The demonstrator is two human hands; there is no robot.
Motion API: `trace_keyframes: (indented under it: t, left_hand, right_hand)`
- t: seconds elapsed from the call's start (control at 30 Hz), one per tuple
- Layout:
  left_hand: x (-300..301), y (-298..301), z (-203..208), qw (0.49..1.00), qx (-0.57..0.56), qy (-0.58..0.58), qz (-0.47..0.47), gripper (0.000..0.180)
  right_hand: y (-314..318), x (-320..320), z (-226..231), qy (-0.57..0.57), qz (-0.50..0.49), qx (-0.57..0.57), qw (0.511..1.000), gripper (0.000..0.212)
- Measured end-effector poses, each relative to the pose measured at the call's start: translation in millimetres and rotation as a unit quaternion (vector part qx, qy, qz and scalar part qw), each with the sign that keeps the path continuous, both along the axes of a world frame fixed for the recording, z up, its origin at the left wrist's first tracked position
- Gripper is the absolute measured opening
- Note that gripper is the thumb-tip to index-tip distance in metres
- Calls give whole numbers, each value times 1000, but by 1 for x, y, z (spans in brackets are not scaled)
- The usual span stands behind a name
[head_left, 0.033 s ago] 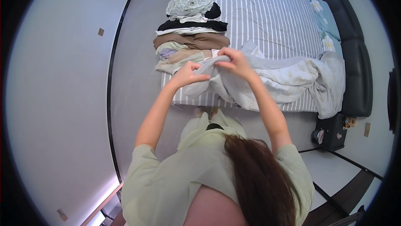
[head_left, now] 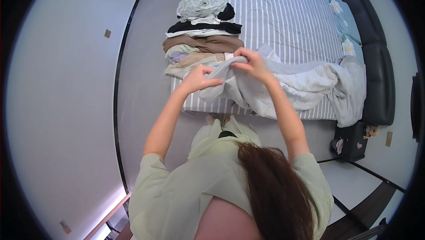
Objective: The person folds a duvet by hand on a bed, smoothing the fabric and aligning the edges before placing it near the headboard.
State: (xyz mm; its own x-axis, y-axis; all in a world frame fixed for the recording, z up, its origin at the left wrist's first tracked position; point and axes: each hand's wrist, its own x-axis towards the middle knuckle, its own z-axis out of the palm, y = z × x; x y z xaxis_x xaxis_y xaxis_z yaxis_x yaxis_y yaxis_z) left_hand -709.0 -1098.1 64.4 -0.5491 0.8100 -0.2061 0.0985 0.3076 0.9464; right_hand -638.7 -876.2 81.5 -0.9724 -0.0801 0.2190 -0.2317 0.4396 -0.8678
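Observation:
A grey quilt with a white flowered side (head_left: 305,85) lies bunched along the near side of the bed, and its left end is lifted in my hands. My left hand (head_left: 197,80) is closed on the grey edge, thumb stretched along the front and fingers partly hidden by the cloth. Slightly higher and to the right, my right hand (head_left: 251,66) pinches the same edge between thumb and fingers. Between the two hands the cloth bends in a loose fold.
Beside my left hand, a row of folded clothes (head_left: 203,43) runs along the bed's left edge, with a pale green bundle (head_left: 201,4) at its far end. Striped sheeting (head_left: 283,23) covers the bed. A dark headboard (head_left: 376,58) and black nightstand (head_left: 350,141) stand at right.
My right hand has shifted slightly to the right and upward with the quilt's edge, drawing the fold a little. The left hand stays in place.

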Motion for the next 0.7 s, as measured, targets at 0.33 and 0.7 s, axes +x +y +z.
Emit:
trace_keyframes:
  t: [0.33,0.7]
  left_hand:
    - [-11,6,12,997,-3,-65,31,27]
    - [-45,3,23,947,144,-266,108,28]
  right_hand:
    - [7,-38,14,85,-107,118,983,18]
    - [-180,32,-92,-38,-228,-338,912,14]
